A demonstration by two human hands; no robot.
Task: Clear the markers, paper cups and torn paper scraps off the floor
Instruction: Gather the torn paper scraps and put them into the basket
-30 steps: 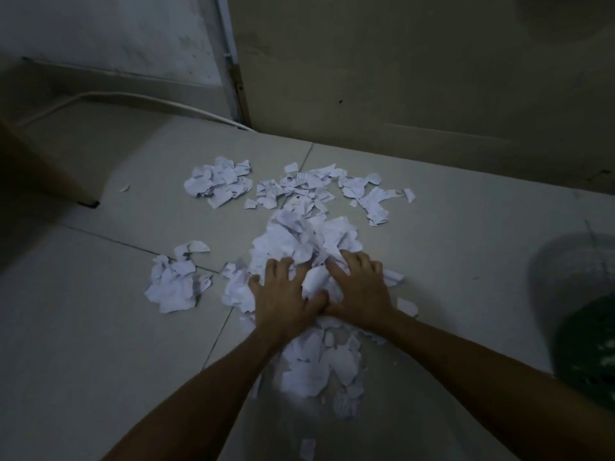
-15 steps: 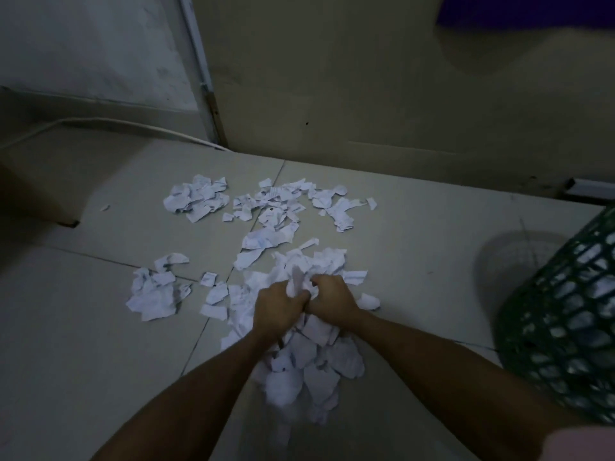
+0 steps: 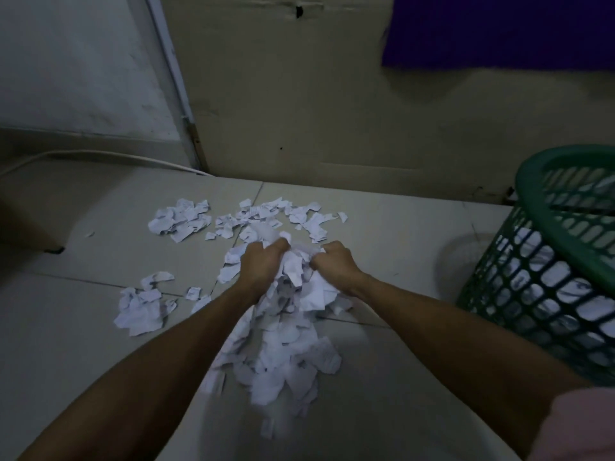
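The tiled floor (image 3: 382, 234) fills the scene, meeting a pale wall and a door frame at the far side, with a white cable running along the skirting far left. On the right stands a green mesh basket (image 3: 545, 247), already showing white paper through its lattice. It lies right of both hands, so the right hand (image 3: 332, 262) is the nearer one and the load probably has to travel rightward and up over the rim.

The main heap of torn paper scraps (image 3: 286, 354) sits in the centre, trailing toward the near edge. Smaller patches remain: one at far left (image 3: 181, 219), one far centre (image 3: 299, 212), one at near left (image 3: 139, 306).

The left hand (image 3: 263, 261) and right hand both have fingers curled tight round a shared bundle of scraps (image 3: 296, 261) bunched between them at the far end of the heap. No markers or cups are visible
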